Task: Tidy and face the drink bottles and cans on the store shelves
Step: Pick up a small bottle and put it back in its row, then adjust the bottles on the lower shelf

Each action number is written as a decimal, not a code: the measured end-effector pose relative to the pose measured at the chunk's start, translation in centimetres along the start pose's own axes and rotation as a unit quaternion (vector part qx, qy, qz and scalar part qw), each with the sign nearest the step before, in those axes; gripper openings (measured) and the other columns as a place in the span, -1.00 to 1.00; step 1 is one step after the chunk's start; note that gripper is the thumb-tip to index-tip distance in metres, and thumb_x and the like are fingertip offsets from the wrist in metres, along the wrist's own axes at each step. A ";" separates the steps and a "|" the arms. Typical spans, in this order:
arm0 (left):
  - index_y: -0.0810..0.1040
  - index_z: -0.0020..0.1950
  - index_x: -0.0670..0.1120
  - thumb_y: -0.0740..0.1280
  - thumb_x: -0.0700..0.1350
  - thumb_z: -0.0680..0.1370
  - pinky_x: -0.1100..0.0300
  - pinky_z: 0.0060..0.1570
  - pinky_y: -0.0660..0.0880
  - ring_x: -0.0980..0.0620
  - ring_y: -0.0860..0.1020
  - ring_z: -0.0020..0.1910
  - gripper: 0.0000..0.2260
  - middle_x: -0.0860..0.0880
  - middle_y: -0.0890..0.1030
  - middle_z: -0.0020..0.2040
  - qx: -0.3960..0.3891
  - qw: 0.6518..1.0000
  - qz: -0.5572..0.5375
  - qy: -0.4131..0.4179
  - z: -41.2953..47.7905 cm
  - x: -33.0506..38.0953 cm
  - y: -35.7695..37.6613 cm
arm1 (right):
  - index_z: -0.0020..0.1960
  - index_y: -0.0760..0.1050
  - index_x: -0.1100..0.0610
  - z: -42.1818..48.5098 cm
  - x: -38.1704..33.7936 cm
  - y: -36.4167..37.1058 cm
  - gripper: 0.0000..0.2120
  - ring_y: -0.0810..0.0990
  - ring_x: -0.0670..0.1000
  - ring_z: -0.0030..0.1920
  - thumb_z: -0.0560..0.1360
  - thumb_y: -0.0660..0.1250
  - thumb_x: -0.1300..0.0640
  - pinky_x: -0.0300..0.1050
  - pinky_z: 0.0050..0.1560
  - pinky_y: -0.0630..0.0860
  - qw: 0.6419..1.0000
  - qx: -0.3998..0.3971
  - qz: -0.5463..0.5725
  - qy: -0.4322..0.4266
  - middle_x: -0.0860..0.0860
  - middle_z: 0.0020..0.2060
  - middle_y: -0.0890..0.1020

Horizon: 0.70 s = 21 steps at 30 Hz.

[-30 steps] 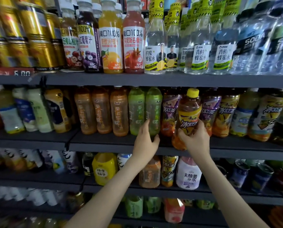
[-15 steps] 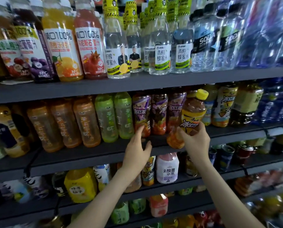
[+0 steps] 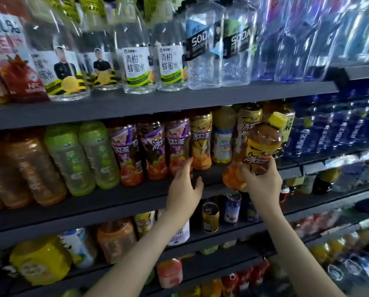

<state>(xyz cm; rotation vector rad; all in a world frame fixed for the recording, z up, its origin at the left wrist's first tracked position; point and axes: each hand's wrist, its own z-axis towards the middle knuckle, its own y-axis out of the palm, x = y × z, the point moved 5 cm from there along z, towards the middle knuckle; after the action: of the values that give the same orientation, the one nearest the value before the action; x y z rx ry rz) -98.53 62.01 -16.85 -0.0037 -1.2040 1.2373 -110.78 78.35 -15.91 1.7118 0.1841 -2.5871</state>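
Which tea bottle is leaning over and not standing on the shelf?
The yellow-capped bottle, gripped by the right hand in front of the middle shelf. It tilts; the other tea bottles stand on it in a row.

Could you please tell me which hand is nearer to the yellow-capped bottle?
Right. The right hand grips the yellow-capped bottle near its base; the left hand is off to its left, fingers by a purple-labelled bottle.

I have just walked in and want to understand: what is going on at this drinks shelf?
A person is tidying bottled drinks. The right hand grips a yellow-capped tea bottle, held tilted at the front of the middle shelf. The open left hand reaches to the purple-labelled bottles standing in the row. The held bottle is not yet set in place.
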 end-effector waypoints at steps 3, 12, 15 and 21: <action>0.21 0.51 -0.02 0.28 -0.07 0.59 0.19 0.17 0.43 -0.05 0.45 0.29 -0.49 -0.07 0.39 0.41 0.036 0.999 0.008 -0.039 1.0 1.7 2.6 | 0.22 0.46 0.04 2.6 1.2 -2.0 -0.61 0.57 -0.11 -0.02 0.43 0.46 0.09 -0.38 -0.14 0.40 0.999 -0.035 -0.005 -0.011 -0.08 0.00 0.61; 0.25 0.48 -0.05 0.34 -0.13 0.55 0.31 0.07 0.35 -0.05 0.47 0.27 -0.48 -0.09 0.39 0.41 0.119 0.991 0.018 -0.059 3.0 6.5 7.2 | 0.24 0.43 0.02 8.0 3.5 -4.6 -0.55 0.57 -0.09 0.05 0.41 0.49 0.06 -0.29 -0.01 0.48 0.992 -0.116 -0.013 -0.041 -0.09 0.05 0.60; 0.29 0.46 -0.08 0.35 -0.15 0.54 0.35 0.06 0.29 -0.06 0.45 0.27 -0.50 -0.10 0.44 0.34 0.120 0.991 0.030 -0.050 4.0 7.3 8.2 | 0.31 0.41 0.04 8.6 3.7 -4.4 -0.47 0.57 -0.09 0.07 0.40 0.50 0.03 -0.29 0.00 0.50 0.990 -0.133 -0.008 -0.046 -0.07 0.09 0.60; 0.03 0.56 -0.07 0.31 -0.10 0.57 0.29 0.04 0.32 -0.11 0.47 0.26 -0.35 -0.17 0.37 0.39 0.093 0.994 0.057 -0.033 6.6 7.0 10.4 | 0.32 0.40 0.05 9.2 4.5 -4.4 -0.47 0.57 -0.09 0.08 0.41 0.49 0.04 -0.30 -0.02 0.50 0.990 -0.132 0.025 -0.049 -0.08 0.10 0.60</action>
<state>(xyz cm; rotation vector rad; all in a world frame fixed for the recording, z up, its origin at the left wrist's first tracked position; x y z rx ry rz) -111.53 67.37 -15.19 0.1079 -1.1539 1.4558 -121.39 81.82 -16.09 1.4769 0.4517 -2.4715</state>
